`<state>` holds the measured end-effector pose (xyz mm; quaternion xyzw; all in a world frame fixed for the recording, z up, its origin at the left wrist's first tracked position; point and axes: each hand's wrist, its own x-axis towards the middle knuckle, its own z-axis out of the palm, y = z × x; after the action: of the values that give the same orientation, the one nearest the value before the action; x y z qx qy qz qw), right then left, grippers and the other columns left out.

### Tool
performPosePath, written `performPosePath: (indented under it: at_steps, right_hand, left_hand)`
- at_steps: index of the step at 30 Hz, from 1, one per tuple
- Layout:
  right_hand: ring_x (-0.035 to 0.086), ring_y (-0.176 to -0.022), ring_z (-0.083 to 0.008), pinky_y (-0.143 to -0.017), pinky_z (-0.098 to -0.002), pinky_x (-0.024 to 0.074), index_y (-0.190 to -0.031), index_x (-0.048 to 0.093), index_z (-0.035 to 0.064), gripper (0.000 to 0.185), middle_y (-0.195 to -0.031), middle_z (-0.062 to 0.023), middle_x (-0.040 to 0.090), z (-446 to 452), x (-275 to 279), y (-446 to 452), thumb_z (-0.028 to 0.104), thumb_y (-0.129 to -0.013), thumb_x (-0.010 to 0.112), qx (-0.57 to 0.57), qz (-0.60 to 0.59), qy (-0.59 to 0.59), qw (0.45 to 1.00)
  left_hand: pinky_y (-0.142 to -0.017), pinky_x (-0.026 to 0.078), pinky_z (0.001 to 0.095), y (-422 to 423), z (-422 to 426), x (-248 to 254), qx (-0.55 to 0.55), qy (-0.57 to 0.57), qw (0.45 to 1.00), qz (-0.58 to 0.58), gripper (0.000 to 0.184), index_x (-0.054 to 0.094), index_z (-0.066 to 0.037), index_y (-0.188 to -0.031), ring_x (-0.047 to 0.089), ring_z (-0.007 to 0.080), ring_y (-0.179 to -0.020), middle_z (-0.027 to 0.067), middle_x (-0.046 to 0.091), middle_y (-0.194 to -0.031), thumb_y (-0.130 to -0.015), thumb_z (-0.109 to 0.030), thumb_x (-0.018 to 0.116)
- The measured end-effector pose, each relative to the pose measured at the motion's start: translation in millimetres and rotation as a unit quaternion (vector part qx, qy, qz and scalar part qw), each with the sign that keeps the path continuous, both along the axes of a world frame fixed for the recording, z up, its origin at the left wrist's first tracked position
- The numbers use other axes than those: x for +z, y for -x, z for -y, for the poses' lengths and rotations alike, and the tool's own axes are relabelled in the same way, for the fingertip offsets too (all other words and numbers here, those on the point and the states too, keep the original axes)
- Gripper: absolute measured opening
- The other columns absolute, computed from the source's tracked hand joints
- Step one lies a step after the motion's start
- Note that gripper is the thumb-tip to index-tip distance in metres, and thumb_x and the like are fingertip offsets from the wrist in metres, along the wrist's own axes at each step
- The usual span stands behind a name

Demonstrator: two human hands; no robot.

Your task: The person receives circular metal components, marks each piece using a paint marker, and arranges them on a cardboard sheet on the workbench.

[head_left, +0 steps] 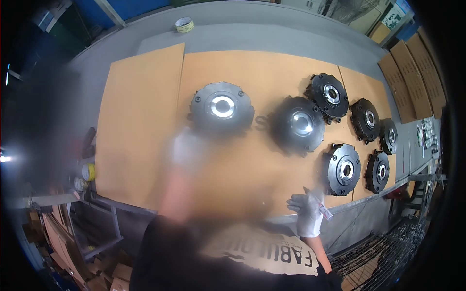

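Note:
My left hand (187, 149), in a white glove, is at the lower left edge of a round dark metal disc part (208, 99) with a bright ring at its centre. Blur hides its fingers, and I cannot tell whether it touches the disc. By the front edge of the table is my right hand (307, 209), gloved in white with grey fingertips pointing left. It holds a small white tube-like thing (325, 212) with reddish print. Just above it stands another disc part (335, 169). A blurred disc (286, 127) lies at mid-table.
Several more discs (365, 109) sit to the right on cardboard sheets (141, 106) covering the grey table (252, 29). A tape roll (184, 24) lies at the back, a yellow one (88, 171) at left. Cartons (405, 80) stand at right. A wire rack (378, 257) is below.

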<state>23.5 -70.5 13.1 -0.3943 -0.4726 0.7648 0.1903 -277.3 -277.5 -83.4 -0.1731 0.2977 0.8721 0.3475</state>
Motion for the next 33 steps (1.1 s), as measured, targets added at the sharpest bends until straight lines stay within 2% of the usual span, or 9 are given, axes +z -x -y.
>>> performPosePath:
  at_steps: [1, 5, 8, 10, 14, 16, 25, 27, 33]
  right_hand:
    - [0.059, -0.068, -0.0240, -0.061, -0.0307, 0.0488, -0.115, 0.037, -0.0050, 0.051, -0.080, -0.0155, 0.056, 1, 2, 1, 0.032, -0.084, 0.051, 0.006, 0.001, -0.001, 1.000]
    - [0.059, -0.066, -0.0247, -0.059, -0.0309, 0.0487, -0.114, 0.037, -0.0036, 0.052, -0.079, -0.0155, 0.056, 6, 11, 6, 0.033, -0.081, 0.052, -0.005, 0.012, -0.021, 1.000]
    - [0.059, -0.065, -0.0247, -0.058, -0.0307, 0.0488, -0.114, 0.037, -0.0025, 0.052, -0.078, -0.0154, 0.056, 7, 10, 9, 0.033, -0.081, 0.053, -0.005, 0.022, -0.027, 0.999]
    - [0.059, -0.065, -0.0246, -0.058, -0.0306, 0.0488, -0.114, 0.036, -0.0020, 0.051, -0.078, -0.0154, 0.056, 7, 9, 10, 0.033, -0.081, 0.053, -0.003, 0.031, -0.028, 0.999]
    - [0.059, -0.065, -0.0247, -0.057, -0.0307, 0.0488, -0.115, 0.035, -0.0014, 0.052, -0.078, -0.0151, 0.056, 10, 12, 13, 0.033, -0.080, 0.053, 0.003, 0.037, -0.027, 0.999]
    - [0.059, -0.065, -0.0247, -0.057, -0.0307, 0.0489, -0.115, 0.035, -0.0011, 0.052, -0.078, -0.0150, 0.057, 10, 13, 13, 0.033, -0.080, 0.054, 0.005, 0.038, -0.027, 0.999]
    - [0.059, -0.065, -0.0245, -0.058, -0.0313, 0.0489, -0.117, 0.031, -0.0078, 0.060, -0.078, -0.0156, 0.056, 12, 6, 10, 0.034, -0.081, 0.055, 0.016, 0.050, -0.004, 0.999]
    - [0.059, -0.064, -0.0243, -0.059, -0.0315, 0.0488, -0.116, 0.034, -0.0065, 0.057, -0.079, -0.0158, 0.056, 12, 1, 8, 0.034, -0.081, 0.055, 0.016, 0.022, 0.002, 1.000]
    - [0.059, -0.064, -0.0239, -0.060, -0.0325, 0.0490, -0.114, 0.036, -0.0047, 0.052, -0.080, -0.0154, 0.057, 6, -3, 4, 0.033, -0.082, 0.053, 0.015, -0.006, -0.001, 1.000]
  left_hand:
    - [-0.043, 0.027, 0.0250, 4, 10, -33, 0.007, -0.001, 0.999, -0.043, 0.022, 0.043, -0.011, -0.075, 0.033, 0.0149, -0.049, 0.0070, 0.046, -0.067, -0.085, -0.030, 0.041]
    - [-0.044, 0.028, 0.0255, -15, 1, -1, 0.045, -0.092, 0.994, 0.025, 0.024, 0.043, -0.012, -0.063, 0.035, 0.0156, -0.052, 0.0081, 0.049, -0.070, -0.080, -0.028, 0.049]
    - [-0.044, 0.028, 0.0247, -20, -2, 9, 0.060, -0.074, 0.995, -0.035, 0.012, 0.051, -0.010, -0.078, 0.035, 0.0146, -0.052, 0.0069, 0.049, -0.071, -0.076, -0.023, 0.052]
    - [-0.044, 0.027, 0.0229, -24, -6, 41, -0.022, -0.029, 0.998, -0.060, 0.030, 0.052, -0.008, -0.101, 0.035, 0.0129, -0.052, 0.0050, 0.048, -0.072, -0.072, -0.013, 0.053]
    - [-0.043, 0.026, 0.0212, -21, 3, 20, -0.066, 0.067, 0.971, -0.221, 0.052, 0.043, -0.008, -0.118, 0.033, 0.0104, -0.050, 0.0031, 0.045, -0.072, -0.067, -0.007, 0.053]
    - [-0.041, 0.024, 0.0202, -28, -1, 31, -0.001, 0.016, 0.999, -0.039, 0.054, 0.042, -0.008, -0.119, 0.030, 0.0087, -0.048, 0.0012, 0.041, -0.068, -0.066, -0.005, 0.053]
    - [-0.036, 0.021, 0.0199, 20, 7, 20, -0.151, 0.128, 0.961, -0.193, 0.041, 0.043, -0.009, -0.111, 0.029, 0.0062, -0.041, -0.0028, 0.036, -0.059, -0.071, -0.007, 0.050]
    - [-0.036, 0.021, 0.0198, 26, 1, 28, -0.038, 0.166, 0.984, -0.042, 0.039, 0.043, -0.009, -0.111, 0.029, 0.0063, -0.042, -0.0022, 0.036, -0.059, -0.072, -0.008, 0.050]
    - [-0.043, 0.027, 0.0212, 33, -7, 33, 0.032, 0.165, 0.976, -0.139, 0.044, 0.037, 0.000, -0.119, 0.033, 0.0083, -0.048, -0.0006, 0.041, -0.065, -0.079, -0.012, 0.051]
